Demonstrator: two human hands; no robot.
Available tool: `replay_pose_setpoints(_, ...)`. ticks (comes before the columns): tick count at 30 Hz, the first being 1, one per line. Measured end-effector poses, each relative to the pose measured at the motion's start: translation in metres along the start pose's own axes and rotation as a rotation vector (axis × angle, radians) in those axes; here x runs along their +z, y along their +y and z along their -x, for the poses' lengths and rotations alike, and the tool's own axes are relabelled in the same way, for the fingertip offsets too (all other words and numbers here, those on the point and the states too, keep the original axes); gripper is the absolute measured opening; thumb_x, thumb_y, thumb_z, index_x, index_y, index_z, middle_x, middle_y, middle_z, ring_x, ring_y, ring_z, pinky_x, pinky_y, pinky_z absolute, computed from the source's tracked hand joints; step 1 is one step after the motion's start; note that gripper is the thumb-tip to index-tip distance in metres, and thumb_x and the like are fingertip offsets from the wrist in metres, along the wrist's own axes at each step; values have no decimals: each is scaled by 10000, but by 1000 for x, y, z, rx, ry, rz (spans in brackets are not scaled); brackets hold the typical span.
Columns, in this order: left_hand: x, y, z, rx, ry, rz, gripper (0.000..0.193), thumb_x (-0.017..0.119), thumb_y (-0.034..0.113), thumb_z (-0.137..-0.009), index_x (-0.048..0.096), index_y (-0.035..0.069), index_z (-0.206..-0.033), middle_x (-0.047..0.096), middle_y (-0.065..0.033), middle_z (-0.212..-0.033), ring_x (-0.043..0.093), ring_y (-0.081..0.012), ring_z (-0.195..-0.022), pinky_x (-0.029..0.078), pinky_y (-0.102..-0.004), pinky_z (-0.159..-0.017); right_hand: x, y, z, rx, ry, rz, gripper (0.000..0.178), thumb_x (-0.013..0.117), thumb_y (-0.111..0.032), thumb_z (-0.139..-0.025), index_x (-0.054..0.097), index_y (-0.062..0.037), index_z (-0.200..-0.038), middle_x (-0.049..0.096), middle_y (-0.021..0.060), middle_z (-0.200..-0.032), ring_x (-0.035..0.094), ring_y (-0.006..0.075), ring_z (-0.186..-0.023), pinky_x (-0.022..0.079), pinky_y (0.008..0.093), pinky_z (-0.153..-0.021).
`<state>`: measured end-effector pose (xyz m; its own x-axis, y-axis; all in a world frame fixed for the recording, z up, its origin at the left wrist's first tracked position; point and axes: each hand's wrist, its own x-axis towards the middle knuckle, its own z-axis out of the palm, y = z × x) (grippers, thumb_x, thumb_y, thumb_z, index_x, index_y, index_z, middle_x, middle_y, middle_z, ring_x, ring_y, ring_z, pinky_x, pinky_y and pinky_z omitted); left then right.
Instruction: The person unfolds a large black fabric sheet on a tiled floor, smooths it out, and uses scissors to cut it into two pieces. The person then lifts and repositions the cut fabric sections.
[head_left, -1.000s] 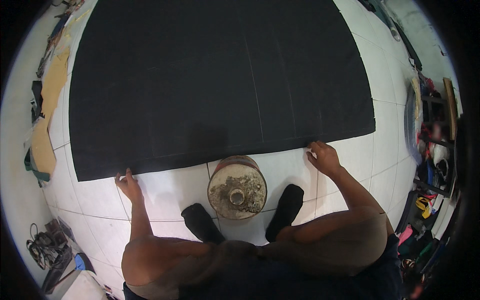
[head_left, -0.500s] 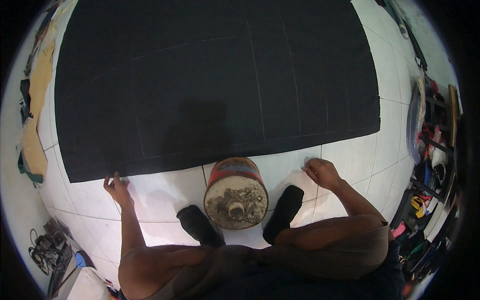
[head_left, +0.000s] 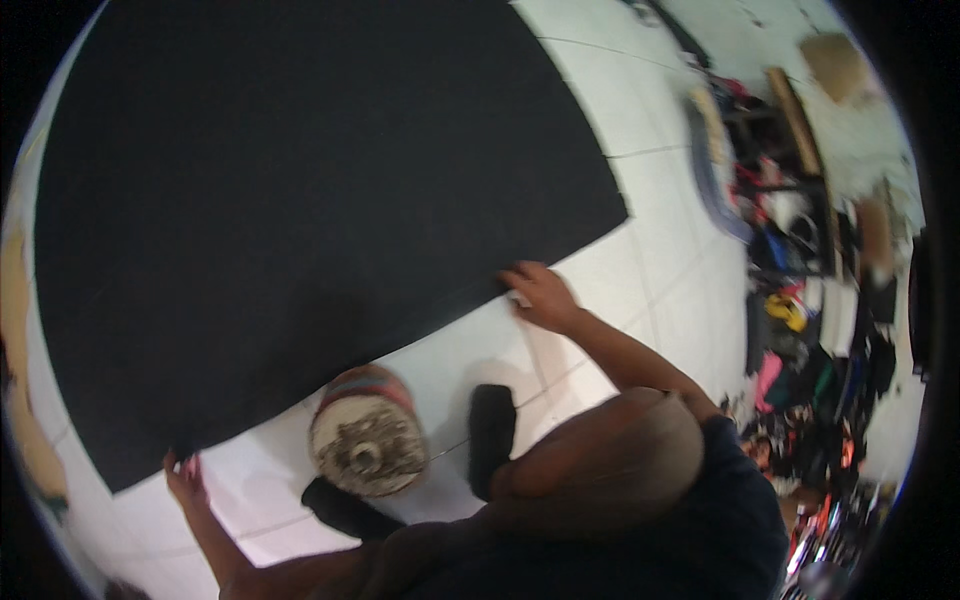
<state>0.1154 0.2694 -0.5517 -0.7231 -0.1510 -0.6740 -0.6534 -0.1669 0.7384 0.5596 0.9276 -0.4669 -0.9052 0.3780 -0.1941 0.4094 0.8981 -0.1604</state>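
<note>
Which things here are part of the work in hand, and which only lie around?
In use: black sheet, left hand and right hand at its near edge.
Lying about: round stool between the feet, clutter of clothes at right, white tiled floor.

The scene is evenly and fairly brightly lit from above, so the white tiled floor (head_left: 640, 200) shines pale while the large black sheet (head_left: 300, 200) swallows nearly all detail and shows only a flat dark field. The whole picture is soft with motion blur, worst among the clutter (head_left: 810, 300) at the right. Fisheye distortion bends the tile lines and sheet edge, and a black vignette rings the frame.
</note>
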Motion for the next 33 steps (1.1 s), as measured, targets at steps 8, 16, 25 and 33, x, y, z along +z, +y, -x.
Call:
replay_pose_setpoints(8, -3, -20, -46, -30, -169, 86, 322, 649, 270, -907, 612, 74, -1160, 617, -71, -1092, 588, -181, -1028, 551, -389, -910, -6, -8, -22, -27, -109, 148, 489, 646, -115, -806, 530, -109, -1280, 523, 145, -1321, 541, 316, -1195, 477, 444, -958)
replay_pose_setpoints(16, 69, -26, 64, 193, 66, -343, 636, 674, 257, -867, 347, 167, -1406, 619, -90, -1150, 591, -214, -1016, 514, -382, -841, -8, -36, -10, -87, 14, -52, 426, 640, -113, -814, 583, -97, -1236, 599, 146, -1143, 612, 324, -1030, 514, 435, -851)
replay_pose_setpoints(25, 167, -55, 206, 433, -1092, -959, 539, 693, 61, -844, 546, 134, -1358, 602, -74, -1223, 597, -189, -1027, 492, -323, -881, -38, -163, -14, -407, -481, -682, 729, 735, -159, -821, 389, -131, -1462, 573, 141, -1269, 618, 283, -1106, 545, 395, -885)
replay_pose_setpoints(33, 176, -60, 227, -23, -1228, -799, 804, 635, -11, -807, 281, 85, -1523, 469, -158, -1428, 479, -297, -1315, 441, -436, -1061, -34, -162, 2, -337, -661, -772, 844, 712, -239, -869, 202, -145, -1535, 404, 203, -1472, 469, 340, -1314, 439, 435, -1072)
